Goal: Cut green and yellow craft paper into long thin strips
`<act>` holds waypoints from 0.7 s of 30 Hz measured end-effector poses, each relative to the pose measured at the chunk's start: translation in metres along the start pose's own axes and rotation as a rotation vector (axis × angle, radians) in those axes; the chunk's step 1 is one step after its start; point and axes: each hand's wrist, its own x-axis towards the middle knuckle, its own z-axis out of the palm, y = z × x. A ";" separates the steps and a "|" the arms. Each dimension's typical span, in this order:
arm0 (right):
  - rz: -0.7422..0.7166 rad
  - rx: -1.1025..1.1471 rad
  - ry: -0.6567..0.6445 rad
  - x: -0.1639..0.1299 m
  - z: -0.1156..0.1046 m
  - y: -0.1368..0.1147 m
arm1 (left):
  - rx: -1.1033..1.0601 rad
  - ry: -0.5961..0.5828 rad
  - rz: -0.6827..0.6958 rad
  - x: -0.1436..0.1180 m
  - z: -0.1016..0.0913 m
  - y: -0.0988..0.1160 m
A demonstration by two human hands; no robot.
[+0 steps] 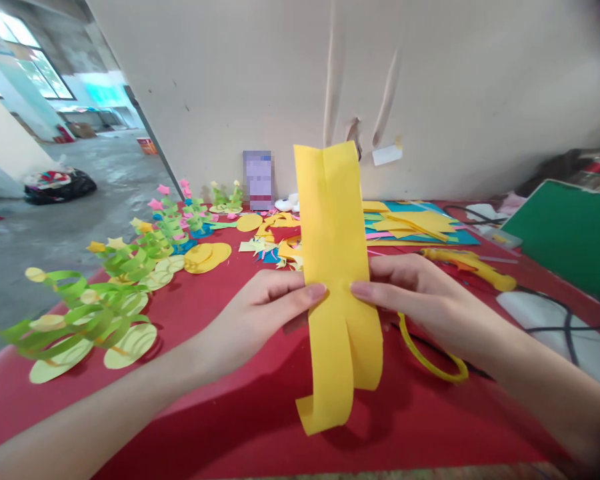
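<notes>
Red counter (220,400), smooth and matte. Nearest, left hand (260,313) and right hand (420,300), each grip pinching folded yellow paper strip (336,280), upright, lower ends curling. Left, green paper flowers (90,313) on pale discs. Beyond, yellow glue gun (467,265), scattered paper scraps (275,243).

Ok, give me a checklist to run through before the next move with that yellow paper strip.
1. Left hand pinching the yellow paper strip: ok.
2. Right hand pinching its other edge: ok.
3. Strip held upright, clear of the red table: top ok, curled bottom end cannot tell.
4. Glue gun within sight, lying at right: ok.
5. Green paper plants apart from the hands: ok.
6. Scissors location: cannot tell.
</notes>
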 end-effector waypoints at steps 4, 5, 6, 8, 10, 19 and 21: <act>0.008 0.035 -0.024 0.000 0.000 0.001 | -0.080 -0.045 -0.106 -0.002 -0.001 -0.001; 0.011 0.041 -0.028 0.000 0.000 0.001 | -0.085 -0.051 -0.121 -0.003 -0.001 -0.002; 0.015 0.042 -0.032 -0.001 -0.001 0.001 | -0.090 -0.058 -0.129 -0.003 -0.001 -0.002; 0.030 0.029 -0.035 -0.001 -0.001 0.001 | -0.101 -0.084 -0.114 -0.003 -0.002 -0.002; 0.058 0.000 -0.027 -0.001 0.000 0.000 | -0.106 -0.103 -0.080 -0.003 -0.002 -0.001; 0.113 -0.039 -0.063 -0.002 -0.001 -0.005 | -0.096 -0.141 0.014 -0.001 -0.001 -0.001; 0.113 -0.048 -0.056 -0.002 -0.002 -0.005 | -0.107 -0.132 0.028 0.000 -0.002 -0.002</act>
